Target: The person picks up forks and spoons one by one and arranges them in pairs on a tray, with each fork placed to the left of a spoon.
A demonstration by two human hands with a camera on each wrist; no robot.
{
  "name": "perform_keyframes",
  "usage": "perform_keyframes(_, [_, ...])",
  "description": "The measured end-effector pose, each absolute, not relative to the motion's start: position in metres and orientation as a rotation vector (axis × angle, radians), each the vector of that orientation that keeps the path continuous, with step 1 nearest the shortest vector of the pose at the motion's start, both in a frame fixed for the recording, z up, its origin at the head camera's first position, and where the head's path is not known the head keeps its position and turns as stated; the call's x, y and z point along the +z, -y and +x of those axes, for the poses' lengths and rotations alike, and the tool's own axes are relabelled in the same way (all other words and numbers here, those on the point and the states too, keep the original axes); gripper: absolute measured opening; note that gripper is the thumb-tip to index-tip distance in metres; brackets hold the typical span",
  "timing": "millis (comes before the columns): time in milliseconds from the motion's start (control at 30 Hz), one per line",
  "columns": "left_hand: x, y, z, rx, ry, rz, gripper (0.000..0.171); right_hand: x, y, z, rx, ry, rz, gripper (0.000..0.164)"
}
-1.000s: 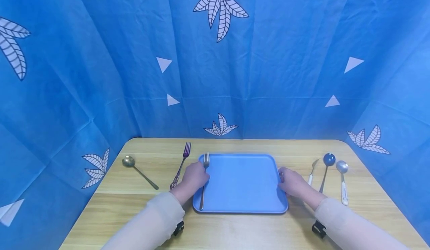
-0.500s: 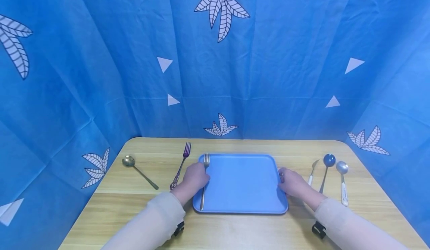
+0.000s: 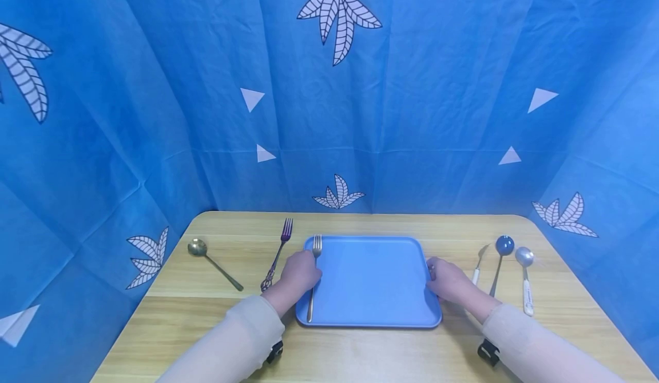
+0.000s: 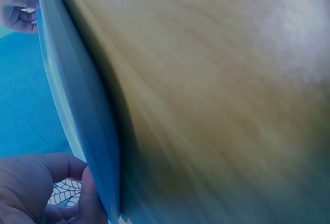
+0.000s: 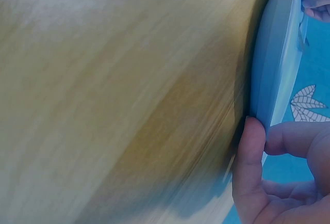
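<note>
A blue rectangular tray (image 3: 376,283) lies on the wooden table in the head view, with a silver fork (image 3: 317,247) along its left side. My left hand (image 3: 300,270) grips the tray's left edge and covers the middle of that fork. On the opposite edge, my right hand (image 3: 449,280) pinches the rim. Seen from the right wrist, thumb and index finger (image 5: 286,139) close on the tray's side wall (image 5: 268,64). The left wrist view likewise has finger and thumb (image 4: 93,195) at the tray's rim (image 4: 98,126).
Left of the tray lie a purple-headed fork (image 3: 275,254) and a long-handled round spoon (image 3: 197,247). To the right lie a small white-handled knife (image 3: 476,268), a dark round spoon (image 3: 504,245) and a white-handled spoon (image 3: 525,257). Blue patterned cloth (image 3: 437,114) encloses the table's back and sides.
</note>
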State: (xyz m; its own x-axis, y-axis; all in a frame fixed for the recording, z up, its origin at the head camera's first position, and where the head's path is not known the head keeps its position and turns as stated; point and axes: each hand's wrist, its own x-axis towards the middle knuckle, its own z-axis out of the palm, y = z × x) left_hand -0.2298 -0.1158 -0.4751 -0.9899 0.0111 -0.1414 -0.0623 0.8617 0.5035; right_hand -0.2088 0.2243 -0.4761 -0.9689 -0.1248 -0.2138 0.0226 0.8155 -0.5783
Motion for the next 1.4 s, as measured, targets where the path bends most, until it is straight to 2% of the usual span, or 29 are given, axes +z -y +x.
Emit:
perform_keyframes(667, [-0.473,0.116,-0.226,0.845,-2.865,-0.059,0.016,-0.477,-0.225,-0.21,-0.874,-2.777,-0.093,0.05])
perform_keyframes(833, [-0.473,0.118,-0.224,0.827,-2.875,-0.031,0.01,-0.477,-0.225,-0.21,-0.874,-2.771,-0.087,0.051])
perform_keyframes(1033, [-0.469,0.121,-0.219,0.805,-2.89,-0.013,0.02,-0.477,-0.225,-0.209,-0.893,-2.774,-0.092,0.049])
perform_keyframes(1400, [-0.47,0.132,-0.215,0.787,-2.998,0.063,0.024,-0.478,-0.226,-0.21,-0.894,-2.774,-0.091,0.049])
